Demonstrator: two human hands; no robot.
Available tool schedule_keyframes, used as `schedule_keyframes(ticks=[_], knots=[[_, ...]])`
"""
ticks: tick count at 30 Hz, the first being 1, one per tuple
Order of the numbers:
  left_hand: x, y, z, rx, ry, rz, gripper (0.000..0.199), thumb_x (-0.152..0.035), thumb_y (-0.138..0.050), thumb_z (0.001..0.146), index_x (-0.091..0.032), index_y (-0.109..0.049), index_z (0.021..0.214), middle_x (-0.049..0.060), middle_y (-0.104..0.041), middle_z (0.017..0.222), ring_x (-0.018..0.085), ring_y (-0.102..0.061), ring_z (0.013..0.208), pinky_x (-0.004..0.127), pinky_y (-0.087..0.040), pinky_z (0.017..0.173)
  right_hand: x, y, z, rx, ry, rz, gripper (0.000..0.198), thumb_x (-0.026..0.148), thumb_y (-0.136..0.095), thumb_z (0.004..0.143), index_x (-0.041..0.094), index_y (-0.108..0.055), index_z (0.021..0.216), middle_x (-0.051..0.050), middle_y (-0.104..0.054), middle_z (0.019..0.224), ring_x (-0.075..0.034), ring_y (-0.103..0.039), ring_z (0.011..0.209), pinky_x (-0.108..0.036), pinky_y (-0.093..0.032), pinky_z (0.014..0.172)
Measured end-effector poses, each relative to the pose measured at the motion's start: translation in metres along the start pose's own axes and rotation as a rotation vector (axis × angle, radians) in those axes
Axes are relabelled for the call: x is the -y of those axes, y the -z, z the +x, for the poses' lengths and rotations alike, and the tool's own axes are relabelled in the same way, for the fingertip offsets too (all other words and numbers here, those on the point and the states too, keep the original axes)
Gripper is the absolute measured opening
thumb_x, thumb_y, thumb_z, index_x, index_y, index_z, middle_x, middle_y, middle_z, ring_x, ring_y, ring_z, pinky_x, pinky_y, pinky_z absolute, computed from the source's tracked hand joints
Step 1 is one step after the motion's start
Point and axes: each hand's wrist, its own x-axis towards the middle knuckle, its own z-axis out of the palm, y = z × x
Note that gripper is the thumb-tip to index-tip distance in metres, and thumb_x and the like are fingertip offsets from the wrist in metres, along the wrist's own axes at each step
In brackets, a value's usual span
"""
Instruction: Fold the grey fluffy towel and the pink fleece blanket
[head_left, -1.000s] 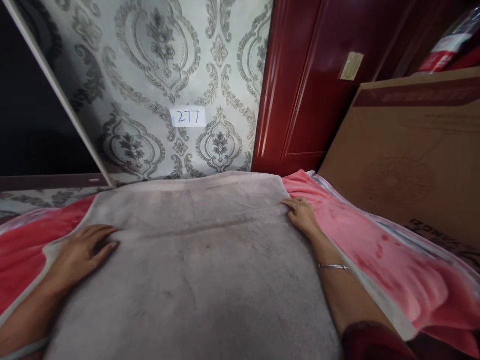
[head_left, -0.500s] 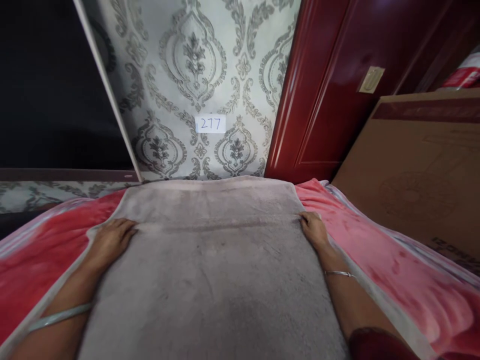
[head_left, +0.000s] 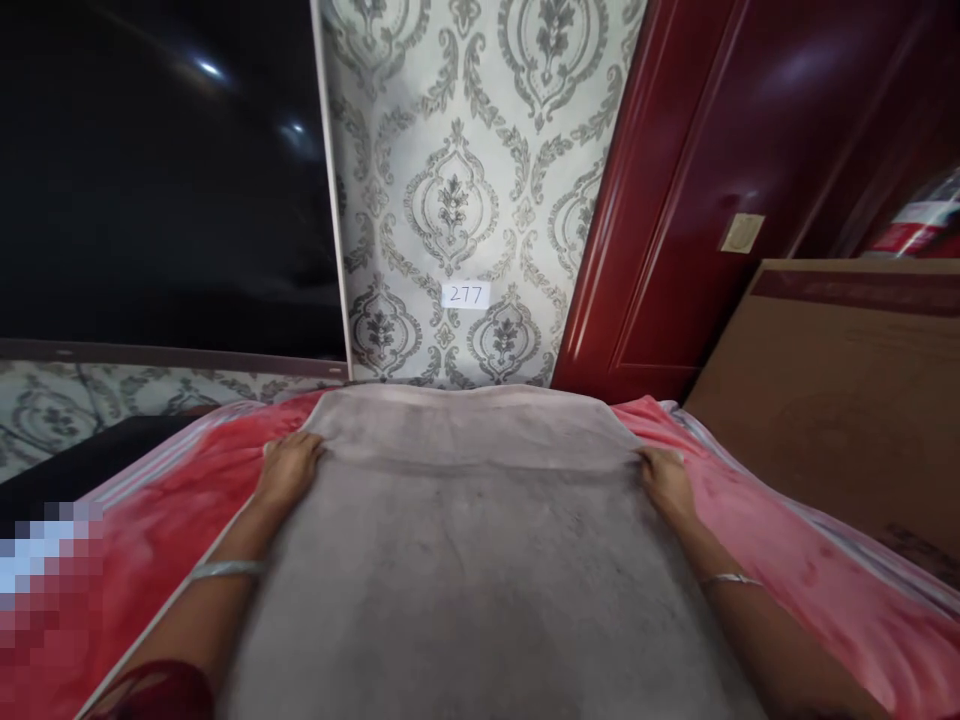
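A grey, soft-napped towel (head_left: 465,560) lies spread out in front of me, its far edge near the wall. My left hand (head_left: 291,466) is closed on its left side, fingers curled into the fabric. On the right side, my right hand (head_left: 666,482) pinches the towel in the same way. A shallow crease runs across the fabric from one hand to the other. Beneath the towel is a red and pink plush blanket (head_left: 765,530), showing on both sides. The fingertips of both hands are partly hidden in the cloth.
A large dark screen (head_left: 165,200) stands at the left. Behind the towel is a patterned wall (head_left: 450,190) with a paper label (head_left: 466,294) reading 277. A dark red door (head_left: 675,200) and a cardboard box (head_left: 840,380) are at the right.
The view has tilted upward and swung left, so the wall, screen and hands appear farther right and lower. Both hands keep their hold on the towel.
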Motion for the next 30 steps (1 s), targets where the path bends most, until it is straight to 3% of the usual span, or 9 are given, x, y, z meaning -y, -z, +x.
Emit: schedule_keyframes(ticks=[5,8,11,16,18,20,24,26,30], knots=[[0.004,0.032,0.003,0.048,-0.058,0.035,0.03,-0.026,-0.042,0.094,-0.015,-0.068,0.103,0.017,-0.073,0.109,0.031,-0.065,0.109,0.042,-0.047,0.091,-0.008,0.024,0.02,0.004,-0.011,-0.034,0.031,0.023,-0.048,0.076,0.018,-0.075,0.091,-0.013,-0.075,0.094,-0.03,-0.065,0.093,-0.044,-0.051,0.088],[0.007,0.038,-0.001,0.158,-0.139,0.018,0.026,-0.023,-0.043,0.093,-0.016,-0.068,0.097,0.013,-0.073,0.104,0.027,-0.067,0.103,0.038,-0.047,0.09,-0.012,0.025,0.013,0.066,-0.045,-0.034,0.029,0.025,-0.051,0.076,0.018,-0.076,0.089,-0.013,-0.076,0.092,-0.031,-0.067,0.089,-0.044,-0.052,0.084],[0.006,0.035,-0.01,0.193,-0.176,0.008,0.026,-0.02,-0.042,0.093,-0.015,-0.068,0.097,0.012,-0.073,0.103,0.025,-0.066,0.104,0.037,-0.046,0.091,-0.013,0.021,-0.002,0.113,-0.084,-0.036,0.031,0.025,-0.05,0.076,0.018,-0.077,0.088,-0.014,-0.077,0.091,-0.031,-0.068,0.088,-0.044,-0.053,0.082],[-0.006,0.03,-0.021,0.075,-0.141,0.066,0.03,-0.017,-0.045,0.092,-0.017,-0.065,0.115,0.015,-0.067,0.122,0.03,-0.061,0.116,0.043,-0.045,0.095,-0.012,0.019,-0.01,0.114,-0.067,-0.052,0.032,0.025,-0.05,0.076,0.02,-0.078,0.09,-0.013,-0.077,0.091,-0.031,-0.068,0.09,-0.045,-0.052,0.086],[-0.013,0.027,-0.028,0.032,-0.165,0.11,0.029,-0.016,-0.044,0.093,-0.016,-0.066,0.112,0.017,-0.067,0.119,0.031,-0.06,0.114,0.044,-0.045,0.094,-0.009,0.022,-0.01,0.102,-0.057,-0.062,0.033,0.025,-0.05,0.076,0.02,-0.078,0.094,-0.013,-0.077,0.093,-0.032,-0.067,0.093,-0.046,-0.051,0.088],[-0.018,0.021,-0.037,0.037,-0.223,0.124,0.026,-0.015,-0.043,0.093,-0.016,-0.068,0.103,0.017,-0.067,0.11,0.031,-0.061,0.108,0.044,-0.046,0.091,-0.005,0.025,-0.012,0.09,-0.007,-0.074,0.034,0.025,-0.049,0.078,0.019,-0.076,0.099,-0.013,-0.076,0.099,-0.032,-0.065,0.098,-0.046,-0.051,0.091],[-0.017,0.007,-0.053,0.026,-0.334,0.042,0.022,-0.016,-0.047,0.093,-0.018,-0.068,0.098,0.015,-0.067,0.105,0.028,-0.061,0.102,0.042,-0.046,0.09,0.01,0.026,-0.028,0.152,0.23,-0.068,0.032,0.024,-0.047,0.085,0.019,-0.073,0.101,-0.013,-0.072,0.111,-0.031,-0.062,0.108,-0.046,-0.05,0.095],[-0.014,0.003,-0.057,0.0,-0.335,0.007,0.021,-0.017,-0.049,0.091,-0.018,-0.067,0.101,0.016,-0.066,0.11,0.03,-0.061,0.104,0.044,-0.046,0.091,0.018,0.024,-0.036,0.208,0.305,-0.052,0.032,0.023,-0.045,0.089,0.021,-0.073,0.103,-0.012,-0.071,0.114,-0.029,-0.061,0.11,-0.046,-0.05,0.097],[-0.013,0.0,-0.055,-0.051,-0.269,0.008,0.025,-0.018,-0.051,0.089,-0.018,-0.066,0.108,0.018,-0.064,0.12,0.032,-0.058,0.111,0.047,-0.045,0.093,0.028,0.015,-0.045,0.239,0.32,-0.054,0.031,0.024,-0.045,0.092,0.022,-0.072,0.108,-0.011,-0.07,0.115,-0.028,-0.06,0.112,-0.045,-0.05,0.099]])
